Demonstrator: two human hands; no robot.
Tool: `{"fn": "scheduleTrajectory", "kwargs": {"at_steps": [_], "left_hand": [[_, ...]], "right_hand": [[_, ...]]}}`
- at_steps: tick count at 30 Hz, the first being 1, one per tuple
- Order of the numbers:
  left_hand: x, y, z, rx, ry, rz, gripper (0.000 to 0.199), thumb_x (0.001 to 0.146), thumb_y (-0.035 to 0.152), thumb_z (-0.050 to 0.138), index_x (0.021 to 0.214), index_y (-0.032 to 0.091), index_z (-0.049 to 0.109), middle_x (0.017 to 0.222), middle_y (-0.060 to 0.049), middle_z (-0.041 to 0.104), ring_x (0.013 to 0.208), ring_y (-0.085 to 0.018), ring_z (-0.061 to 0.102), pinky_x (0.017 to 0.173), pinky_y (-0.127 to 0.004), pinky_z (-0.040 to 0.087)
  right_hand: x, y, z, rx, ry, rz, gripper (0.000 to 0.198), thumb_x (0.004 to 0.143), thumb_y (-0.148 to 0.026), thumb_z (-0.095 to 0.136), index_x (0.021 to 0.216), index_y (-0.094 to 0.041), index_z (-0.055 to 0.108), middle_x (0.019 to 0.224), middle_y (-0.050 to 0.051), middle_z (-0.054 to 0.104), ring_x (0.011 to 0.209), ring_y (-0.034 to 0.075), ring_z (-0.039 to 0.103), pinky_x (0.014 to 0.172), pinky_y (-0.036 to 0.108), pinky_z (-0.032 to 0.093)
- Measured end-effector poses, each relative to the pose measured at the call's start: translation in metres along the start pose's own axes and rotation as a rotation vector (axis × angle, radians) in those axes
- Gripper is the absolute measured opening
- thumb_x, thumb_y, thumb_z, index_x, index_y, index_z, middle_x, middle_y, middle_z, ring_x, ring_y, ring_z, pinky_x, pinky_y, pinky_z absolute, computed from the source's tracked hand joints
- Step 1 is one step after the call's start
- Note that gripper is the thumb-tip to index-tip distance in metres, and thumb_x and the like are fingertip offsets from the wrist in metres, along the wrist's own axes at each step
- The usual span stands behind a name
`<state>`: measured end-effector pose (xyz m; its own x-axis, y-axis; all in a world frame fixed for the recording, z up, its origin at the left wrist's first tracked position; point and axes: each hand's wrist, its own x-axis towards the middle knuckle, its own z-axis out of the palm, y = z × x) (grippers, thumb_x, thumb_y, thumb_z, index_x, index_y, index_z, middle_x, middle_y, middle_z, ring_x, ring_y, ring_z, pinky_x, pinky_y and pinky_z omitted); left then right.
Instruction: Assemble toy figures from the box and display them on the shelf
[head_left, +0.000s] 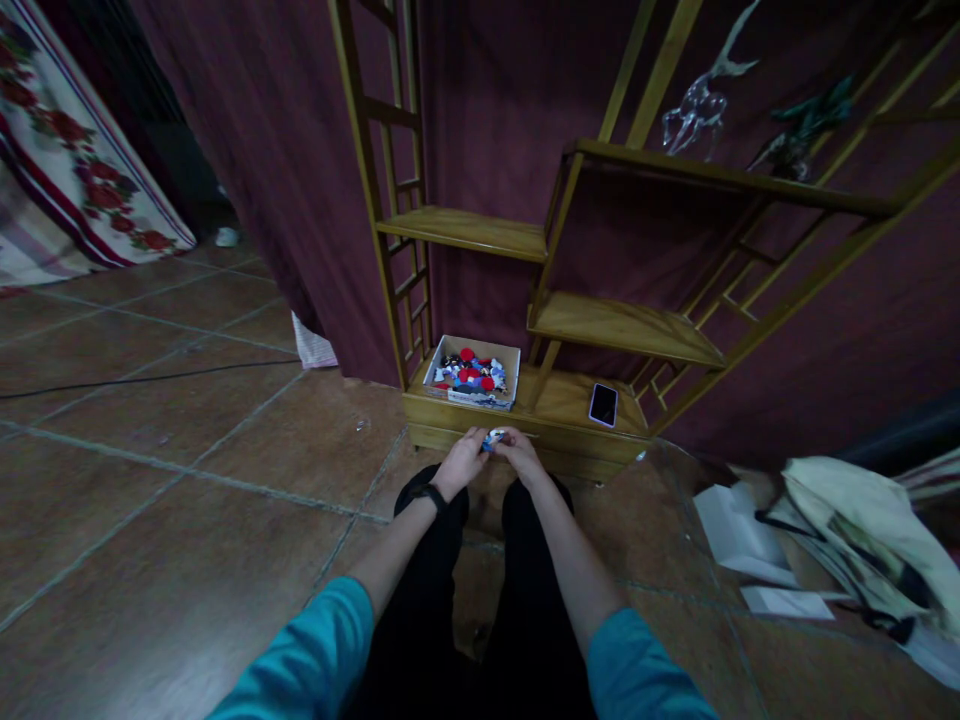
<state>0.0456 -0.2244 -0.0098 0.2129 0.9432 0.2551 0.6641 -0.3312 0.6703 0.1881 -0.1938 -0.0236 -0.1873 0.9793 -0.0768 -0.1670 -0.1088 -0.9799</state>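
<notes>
Both my hands meet above my knees, in front of the low wooden shelf. Between their fingertips is a small blue and white piece (493, 438), too small to name. My left hand (463, 462) is closed on its left side, with a dark band around the wrist. On the other side my right hand (519, 454) grips it with bent fingers. Just beyond the hands, a white cardboard box (514, 372) stands on the bottom shelf. Several small red, blue, white and black pieces (471, 372) lie heaped in it.
A phone (603, 404) rests on the shelf's right part. Glass figurine (699, 110) and dark green figurine (806, 130) stand higher up. At right on the tiled floor (225, 500) lie a white box (742, 535) and a pale bag (862, 520). A black cable (150, 378) crosses the left floor.
</notes>
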Motion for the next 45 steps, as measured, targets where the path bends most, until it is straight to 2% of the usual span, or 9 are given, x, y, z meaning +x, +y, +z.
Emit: {"fn": "scheduleTrajectory", "kwargs": {"at_steps": [7, 11, 15, 21, 29, 36, 41, 45], "left_hand": [[0.007, -0.013, 0.004, -0.282, 0.065, -0.19, 0.031, 0.067, 0.022, 0.067, 0.095, 0.019, 0.055, 0.077, 0.001, 0.064, 0.069, -0.015, 0.061, 0.068, -0.027, 0.047], [0.012, -0.026, 0.011, -0.51, 0.067, -0.241, 0.03, 0.062, 0.023, 0.071, 0.088, 0.016, 0.057, 0.08, -0.001, 0.066, 0.072, -0.014, 0.061, 0.07, -0.027, 0.048], [0.015, -0.03, 0.01, -0.671, 0.052, -0.288, 0.032, 0.06, 0.023, 0.073, 0.086, 0.014, 0.058, 0.081, -0.003, 0.067, 0.074, -0.014, 0.062, 0.075, -0.03, 0.049], [0.013, -0.023, 0.004, -0.732, 0.03, -0.339, 0.033, 0.06, 0.02, 0.074, 0.089, 0.013, 0.062, 0.085, -0.005, 0.069, 0.08, -0.015, 0.063, 0.083, -0.033, 0.048], [0.012, -0.013, 0.0, -0.845, -0.027, -0.357, 0.041, 0.059, 0.024, 0.076, 0.096, 0.012, 0.065, 0.092, -0.007, 0.07, 0.085, -0.017, 0.063, 0.082, -0.031, 0.047], [0.011, -0.011, 0.001, -0.9, -0.003, -0.371, 0.04, 0.056, 0.024, 0.079, 0.092, 0.012, 0.065, 0.086, -0.006, 0.069, 0.078, -0.015, 0.062, 0.075, -0.028, 0.047], [0.007, -0.004, 0.001, -0.994, 0.099, -0.432, 0.047, 0.056, 0.017, 0.079, 0.097, 0.015, 0.057, 0.081, -0.003, 0.067, 0.073, -0.013, 0.061, 0.073, -0.028, 0.048], [0.005, -0.001, 0.002, -1.012, 0.102, -0.439, 0.044, 0.055, 0.013, 0.078, 0.092, 0.015, 0.054, 0.077, -0.001, 0.066, 0.069, -0.012, 0.061, 0.072, -0.028, 0.048]], "right_hand": [[0.0, 0.0, 0.001, 0.085, 0.014, 0.086, 0.036, 0.051, -0.04, 0.078, 0.078, -0.022, 0.063, 0.077, 0.0, 0.068, 0.073, 0.017, 0.063, 0.064, 0.029, 0.052], [0.004, 0.005, 0.0, 0.091, 0.037, 0.118, 0.033, 0.054, -0.038, 0.077, 0.078, -0.021, 0.064, 0.076, 0.0, 0.066, 0.066, 0.014, 0.063, 0.06, 0.027, 0.053], [0.008, 0.01, -0.002, 0.092, 0.051, 0.118, 0.026, 0.059, -0.035, 0.076, 0.078, -0.021, 0.066, 0.072, 0.0, 0.065, 0.058, 0.012, 0.061, 0.057, 0.026, 0.053], [0.011, 0.011, -0.001, 0.052, 0.1, 0.138, 0.02, 0.063, -0.033, 0.073, 0.077, -0.02, 0.066, 0.067, -0.001, 0.063, 0.053, 0.01, 0.057, 0.053, 0.024, 0.053], [0.011, 0.01, -0.004, 0.007, 0.129, 0.136, 0.022, 0.062, -0.037, 0.073, 0.076, -0.021, 0.065, 0.069, -0.002, 0.064, 0.056, 0.009, 0.057, 0.054, 0.023, 0.051], [0.01, 0.012, -0.003, 0.02, 0.105, 0.117, 0.025, 0.06, -0.039, 0.073, 0.072, -0.019, 0.064, 0.069, -0.001, 0.064, 0.059, 0.011, 0.058, 0.06, 0.026, 0.051], [0.007, 0.01, -0.004, 0.101, 0.069, 0.114, 0.028, 0.055, -0.038, 0.075, 0.073, -0.019, 0.064, 0.071, 0.0, 0.065, 0.064, 0.013, 0.061, 0.065, 0.029, 0.051], [0.005, 0.008, -0.005, 0.139, 0.068, 0.142, 0.026, 0.053, -0.034, 0.075, 0.072, -0.019, 0.064, 0.072, 0.0, 0.065, 0.064, 0.013, 0.06, 0.067, 0.029, 0.051]]}}
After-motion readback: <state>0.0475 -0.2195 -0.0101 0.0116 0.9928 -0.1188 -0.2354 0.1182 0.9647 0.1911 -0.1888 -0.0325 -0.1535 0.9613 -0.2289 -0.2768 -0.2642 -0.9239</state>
